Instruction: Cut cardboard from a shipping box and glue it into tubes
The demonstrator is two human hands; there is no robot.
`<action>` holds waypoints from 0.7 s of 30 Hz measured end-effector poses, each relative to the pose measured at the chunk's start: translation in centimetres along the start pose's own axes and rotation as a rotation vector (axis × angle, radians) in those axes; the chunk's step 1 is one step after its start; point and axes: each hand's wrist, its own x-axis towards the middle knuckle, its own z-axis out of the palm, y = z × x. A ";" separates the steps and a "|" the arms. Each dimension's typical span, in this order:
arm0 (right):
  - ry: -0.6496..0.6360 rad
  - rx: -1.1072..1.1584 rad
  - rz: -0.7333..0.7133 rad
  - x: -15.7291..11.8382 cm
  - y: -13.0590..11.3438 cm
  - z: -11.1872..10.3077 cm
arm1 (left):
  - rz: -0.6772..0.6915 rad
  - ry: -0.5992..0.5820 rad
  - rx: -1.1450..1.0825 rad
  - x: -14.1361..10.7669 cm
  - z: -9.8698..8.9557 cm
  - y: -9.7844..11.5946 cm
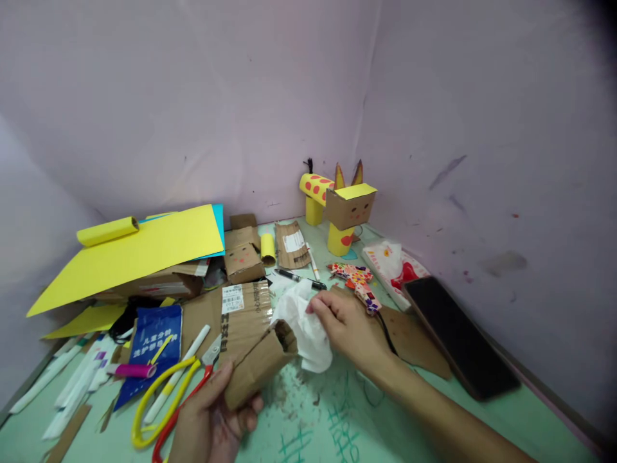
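Note:
My left hand [216,411] wraps round a rolled brown cardboard tube [260,366], its open end tilted up to the right. In my right hand [344,325], thumb and fingers pinch a crumpled white tissue [308,331], which hangs beside the tube's open end. Behind my hands lies a flat cardboard piece [245,315] with a label. Scissors [166,399] with yellow and red handles rest just left of my left hand. A black pen [299,279] is beyond the tissue.
A yellow cardboard animal figure [351,209] stands at the back corner. Yellow sheets [144,254] top a pile at the left, with white markers [80,386] in front. At the right are a black phone [457,334] and a red and white packet [393,270]. Walls enclose the green table [366,427].

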 end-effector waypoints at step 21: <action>-0.008 0.450 0.176 -1.6 -1.0 -0.4 | -0.252 -0.323 0.208 0.8 -0.6 -0.6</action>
